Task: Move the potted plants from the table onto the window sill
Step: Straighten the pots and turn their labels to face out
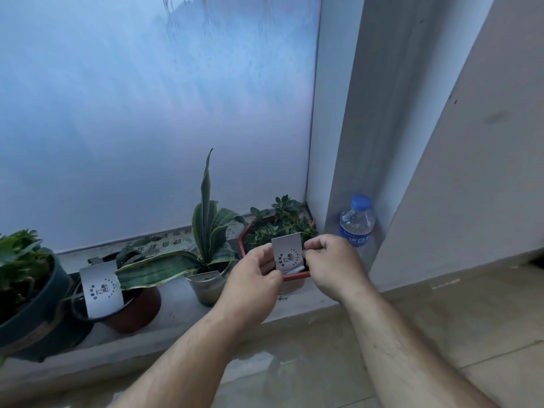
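Several potted plants stand in a row on the window sill (176, 307). At the right end is a red angular pot (245, 234) of small leafy succulents, with a white printed card (288, 251) at its front rim. My left hand (250, 278) and my right hand (332, 260) pinch that card from either side, in front of the pot. To the left stand a snake plant in a clear cup (207, 285), a brown pot (132, 307) with another card (101, 290), and a dark green pot (35, 307) at the frame's edge.
A water bottle with a blue cap (357, 222) stands in the corner right of the red pot, against the window frame (338, 142). Frosted glass rises behind the plants. Pale tiled floor (323, 348) lies below the low sill; a wall runs along the right.
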The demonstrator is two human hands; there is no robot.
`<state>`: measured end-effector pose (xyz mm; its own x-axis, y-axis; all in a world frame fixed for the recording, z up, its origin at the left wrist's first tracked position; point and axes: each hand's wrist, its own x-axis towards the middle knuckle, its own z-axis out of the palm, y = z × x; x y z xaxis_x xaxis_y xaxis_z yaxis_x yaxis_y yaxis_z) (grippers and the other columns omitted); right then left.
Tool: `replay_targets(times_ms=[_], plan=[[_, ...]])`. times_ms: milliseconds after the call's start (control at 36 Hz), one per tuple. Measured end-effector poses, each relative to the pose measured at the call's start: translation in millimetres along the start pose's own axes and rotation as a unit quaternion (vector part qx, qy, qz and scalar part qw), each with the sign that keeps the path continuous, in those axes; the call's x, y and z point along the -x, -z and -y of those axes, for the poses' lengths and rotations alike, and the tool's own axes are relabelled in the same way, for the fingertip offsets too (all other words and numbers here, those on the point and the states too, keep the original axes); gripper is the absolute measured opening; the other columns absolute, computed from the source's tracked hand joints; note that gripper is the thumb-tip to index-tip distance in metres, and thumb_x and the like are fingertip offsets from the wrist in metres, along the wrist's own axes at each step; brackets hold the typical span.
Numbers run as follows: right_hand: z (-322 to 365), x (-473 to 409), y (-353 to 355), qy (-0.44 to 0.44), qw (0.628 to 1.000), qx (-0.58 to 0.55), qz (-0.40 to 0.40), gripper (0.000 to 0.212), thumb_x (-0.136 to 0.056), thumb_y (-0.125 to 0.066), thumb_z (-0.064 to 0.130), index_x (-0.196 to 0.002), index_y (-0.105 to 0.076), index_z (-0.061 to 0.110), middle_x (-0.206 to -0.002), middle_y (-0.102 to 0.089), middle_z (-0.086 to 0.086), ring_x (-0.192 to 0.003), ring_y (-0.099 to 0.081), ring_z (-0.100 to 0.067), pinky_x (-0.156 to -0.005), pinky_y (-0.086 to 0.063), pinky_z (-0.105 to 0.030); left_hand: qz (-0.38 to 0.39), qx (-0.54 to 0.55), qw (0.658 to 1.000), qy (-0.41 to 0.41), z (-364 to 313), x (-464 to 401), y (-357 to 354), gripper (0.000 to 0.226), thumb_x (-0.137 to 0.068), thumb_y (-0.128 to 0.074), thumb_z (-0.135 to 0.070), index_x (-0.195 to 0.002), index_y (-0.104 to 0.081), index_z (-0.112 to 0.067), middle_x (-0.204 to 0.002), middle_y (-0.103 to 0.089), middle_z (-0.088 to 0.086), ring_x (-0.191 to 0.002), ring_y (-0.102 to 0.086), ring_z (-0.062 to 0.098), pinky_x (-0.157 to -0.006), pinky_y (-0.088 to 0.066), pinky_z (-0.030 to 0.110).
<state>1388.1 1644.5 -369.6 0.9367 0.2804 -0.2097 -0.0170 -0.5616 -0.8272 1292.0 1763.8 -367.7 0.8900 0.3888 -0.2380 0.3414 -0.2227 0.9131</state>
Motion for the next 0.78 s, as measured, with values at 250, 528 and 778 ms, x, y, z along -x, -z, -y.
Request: replay_targets(times_ms=[250, 528, 778], plan=[[1.3, 3.6, 2.2, 0.0, 1.0, 0.002, -0.005, 0.02, -0.09, -0.059, 0.016, -0.104, -0.073, 0.022, -0.101, -0.073, 0.006, -0.089, -0.064, -0.009, -0.062, -0.044, -0.02, 0.003, 0.0, 1.0, 0.004, 5.5, 1.0, 0.6, 0.056, -0.093, -0.049, 0.006, -0.139, -0.056, -0.024, -0.125, -0.071, -0.014, -0.118, -0.064, -0.001, -0.109, -0.049, 0.034], [3.5, 4.0, 0.2, 0.0, 1.0, 0.014, -0.008, 0.022, -0.091, -0.059, 0.018, -0.107, -0.074, 0.021, -0.104, -0.073, 0.006, -0.092, -0.064, -0.01, -0.065, -0.045, -0.023, -0.016, 0.01, 1.0, 0.004, 2.8, 4.8, 1.4, 0.053, -0.095, -0.051, 0.006, -0.138, -0.055, -0.025, -0.119, -0.069, -0.02, -0.114, -0.062, -0.007, -0.105, -0.05, 0.024], [6.4, 6.7, 0.9, 0.01, 0.999, 0.035, 0.004, 0.016, -0.09, -0.058, 0.017, -0.084, -0.067, 0.028, -0.087, -0.068, 0.014, -0.079, -0.059, 0.0, -0.059, -0.043, -0.021, 0.008, -0.002, 1.0, -0.006, -4.2, 6.5, 2.4, 0.055, -0.095, -0.048, 0.006, -0.137, -0.059, -0.028, -0.119, -0.072, -0.017, -0.113, -0.065, -0.005, -0.107, -0.049, 0.028]])
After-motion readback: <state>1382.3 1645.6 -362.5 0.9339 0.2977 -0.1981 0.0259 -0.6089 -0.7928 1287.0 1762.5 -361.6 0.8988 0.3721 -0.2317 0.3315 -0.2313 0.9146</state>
